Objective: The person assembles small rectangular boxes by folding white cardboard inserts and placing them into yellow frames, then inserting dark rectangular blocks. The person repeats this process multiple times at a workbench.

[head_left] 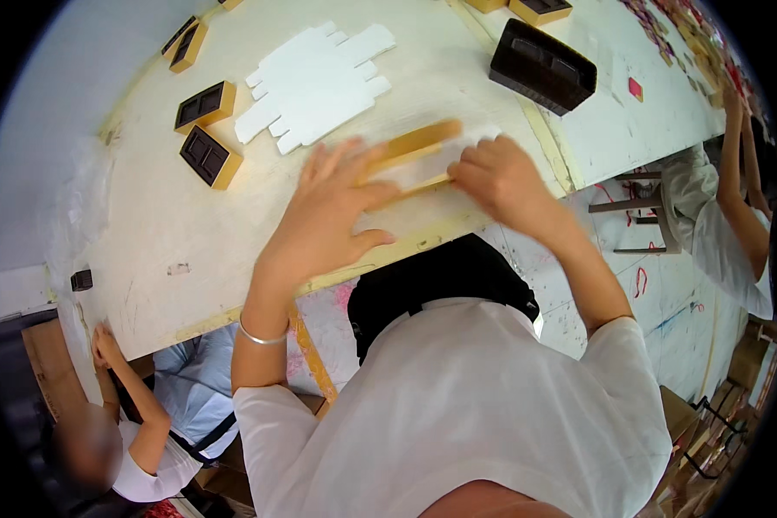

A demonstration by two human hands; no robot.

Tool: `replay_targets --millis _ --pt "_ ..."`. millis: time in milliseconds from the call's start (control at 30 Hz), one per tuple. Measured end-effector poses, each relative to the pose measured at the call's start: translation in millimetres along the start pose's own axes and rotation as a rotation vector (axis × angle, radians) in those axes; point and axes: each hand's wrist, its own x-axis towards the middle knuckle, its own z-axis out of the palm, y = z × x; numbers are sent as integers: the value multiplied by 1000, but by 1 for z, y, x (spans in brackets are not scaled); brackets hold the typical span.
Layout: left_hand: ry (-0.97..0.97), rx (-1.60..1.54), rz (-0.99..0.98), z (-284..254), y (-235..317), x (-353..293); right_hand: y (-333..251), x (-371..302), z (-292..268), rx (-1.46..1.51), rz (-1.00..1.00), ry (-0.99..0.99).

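A gold-edged box piece [423, 141] with a pale inside lies at the middle of the frame, just above the near edge of the bench [155, 298]. It is blurred, and so are the hands on either side of it. The left hand [324, 207] reaches over its left end with the fingers spread and the thumb well apart from the rest. The right hand [502, 183] is at its right end, with the fingers curled in; whether they pinch the edge or only touch it, I cannot tell. A thin bracelet [263, 339] circles the left wrist.

Above the left hand, toward the top of the frame, lies a white card sheet [315, 86] with tabs around its edges. At the upper right stands a large dark tray [544, 66], near a strip of yellowish tape [540, 129] on the bench. Two small gold boxes with dark insides, an upper box [205, 105] and a lower box [210, 158], sit near each other left of the white sheet. A little red piece [635, 89] lies farther right. At the lower left, a co-worker's hand [105, 347] rests at the bench edge; another person [734, 233] sits at the right rim.
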Motion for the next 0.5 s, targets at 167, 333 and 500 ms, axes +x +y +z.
replay_targets --millis 167,333,500 --pt "112 77 -167 18 37 -10 -58 -3 8 486 151 -16" --pt "93 -322 -149 46 16 -24 -30 -2 -29 293 92 10" --pt "22 -455 -157 43 0 -16 2 9 -1 318 -168 -138"
